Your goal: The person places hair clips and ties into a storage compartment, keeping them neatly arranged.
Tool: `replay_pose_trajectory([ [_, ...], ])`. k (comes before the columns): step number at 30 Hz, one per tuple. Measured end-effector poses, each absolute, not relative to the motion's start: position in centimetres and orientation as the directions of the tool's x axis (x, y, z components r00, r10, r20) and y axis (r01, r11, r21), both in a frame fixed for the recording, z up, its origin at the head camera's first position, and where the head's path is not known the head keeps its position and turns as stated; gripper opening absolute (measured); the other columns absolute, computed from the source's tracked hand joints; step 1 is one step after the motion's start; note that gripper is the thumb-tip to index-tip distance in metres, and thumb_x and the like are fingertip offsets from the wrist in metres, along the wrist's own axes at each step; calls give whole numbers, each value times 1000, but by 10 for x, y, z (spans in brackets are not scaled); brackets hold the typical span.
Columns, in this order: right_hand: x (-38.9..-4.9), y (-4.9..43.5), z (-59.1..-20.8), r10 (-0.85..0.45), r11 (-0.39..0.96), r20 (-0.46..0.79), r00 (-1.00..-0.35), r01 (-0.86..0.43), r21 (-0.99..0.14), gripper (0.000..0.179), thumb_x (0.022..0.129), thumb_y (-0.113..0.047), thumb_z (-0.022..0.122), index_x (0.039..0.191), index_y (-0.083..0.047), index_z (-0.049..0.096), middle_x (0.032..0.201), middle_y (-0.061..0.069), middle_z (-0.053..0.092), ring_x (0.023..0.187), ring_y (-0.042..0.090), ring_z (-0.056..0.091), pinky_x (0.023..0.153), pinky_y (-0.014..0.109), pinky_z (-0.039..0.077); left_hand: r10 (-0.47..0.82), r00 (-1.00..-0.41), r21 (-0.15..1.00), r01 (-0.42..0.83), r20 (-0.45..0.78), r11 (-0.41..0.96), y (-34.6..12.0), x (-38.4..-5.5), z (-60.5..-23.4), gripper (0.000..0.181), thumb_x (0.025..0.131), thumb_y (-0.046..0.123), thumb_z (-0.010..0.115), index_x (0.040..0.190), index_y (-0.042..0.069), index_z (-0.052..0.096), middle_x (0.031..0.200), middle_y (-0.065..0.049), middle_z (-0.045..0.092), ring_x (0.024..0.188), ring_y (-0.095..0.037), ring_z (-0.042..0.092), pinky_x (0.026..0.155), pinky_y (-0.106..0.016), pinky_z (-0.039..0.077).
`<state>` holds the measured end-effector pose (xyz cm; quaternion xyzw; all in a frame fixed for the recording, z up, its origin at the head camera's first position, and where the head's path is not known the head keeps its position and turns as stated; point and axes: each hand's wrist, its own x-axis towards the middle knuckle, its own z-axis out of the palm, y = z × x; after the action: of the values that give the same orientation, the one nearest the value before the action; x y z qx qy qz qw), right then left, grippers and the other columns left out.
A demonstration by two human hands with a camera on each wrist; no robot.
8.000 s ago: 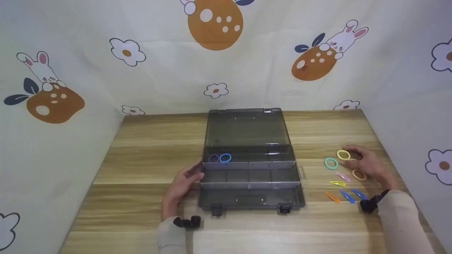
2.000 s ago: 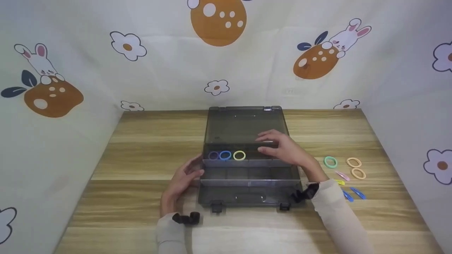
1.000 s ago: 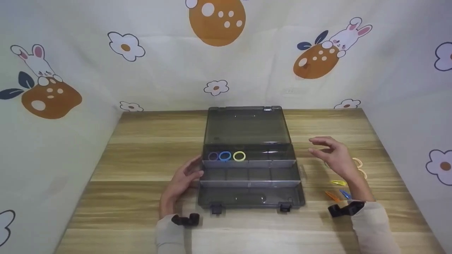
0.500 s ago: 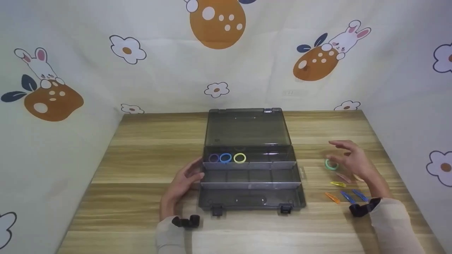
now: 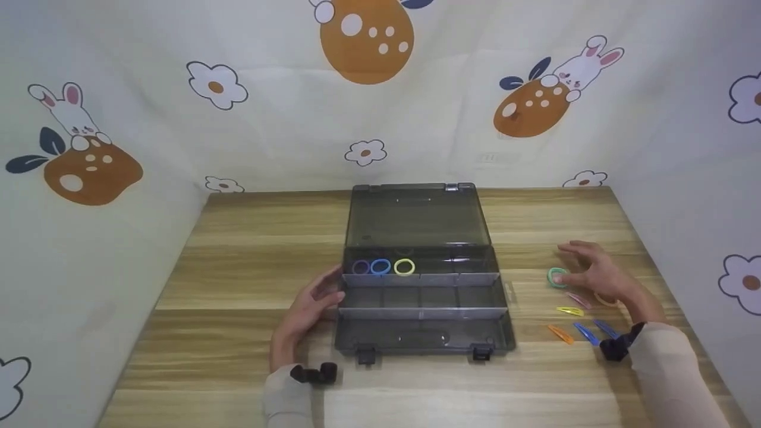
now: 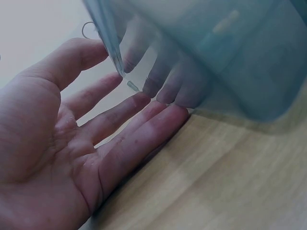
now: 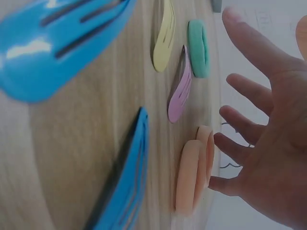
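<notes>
My left hand (image 5: 306, 306) lies against the left wall of the dark see-through organizer box (image 5: 422, 340), its fingertips touching the plastic and its fingers loosely extended. Over the right side of the table hovers my right hand (image 5: 603, 276), fingers spread, holding nothing. Its thumb overlaps the green hair tie (image 5: 550, 277) in the head view. Two peach hair ties (image 7: 184, 182) lie under its fingers, mostly hidden from the head camera. Inside the box's back row sit a purple hair tie (image 5: 354, 268), a blue hair tie (image 5: 373, 268) and a yellow hair tie (image 5: 396, 268).
Snap hair clips lie right of the box: a pink clip (image 7: 180, 98), a yellow clip (image 5: 570, 311), an orange clip (image 5: 560, 334) and two blue clips (image 5: 586, 334). The box's lid (image 5: 419, 217) is folded back toward the patterned cloth (image 5: 285, 142).
The yellow hair tie has gone from the table into the box's back row. My right hand has come back from the box and lowered toward the green hair tie. The left hand stays put.
</notes>
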<state>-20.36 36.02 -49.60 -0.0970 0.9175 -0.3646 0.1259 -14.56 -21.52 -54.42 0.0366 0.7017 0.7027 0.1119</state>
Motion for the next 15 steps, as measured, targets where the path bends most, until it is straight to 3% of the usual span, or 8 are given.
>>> replay_pose_trajectory([
  [8, -201, 364, -500, -353, 705, -187, -917, -129, -697, 87, 79, -24, 85, 147, 5, 40, 157, 41, 6, 140, 69, 8, 107, 82, 17, 197, -975, 994, -86, -98, 69, -215, -144, -544, 65, 94, 9, 67, 152, 2, 39, 161, -20, 35, 142, -39, 43, 105, -29, 51],
  [15, -197, 365, -502, -352, 716, -167, -921, -150, -682, 75, 79, -23, 85, 140, 5, 50, 158, 40, 9, 139, 69, 10, 107, 82, 17, 183, -977, 993, -106, -113, 49, -216, -144, -545, 65, 93, 9, 68, 152, 6, 41, 159, -17, 40, 143, -36, 43, 110, -35, 48],
])
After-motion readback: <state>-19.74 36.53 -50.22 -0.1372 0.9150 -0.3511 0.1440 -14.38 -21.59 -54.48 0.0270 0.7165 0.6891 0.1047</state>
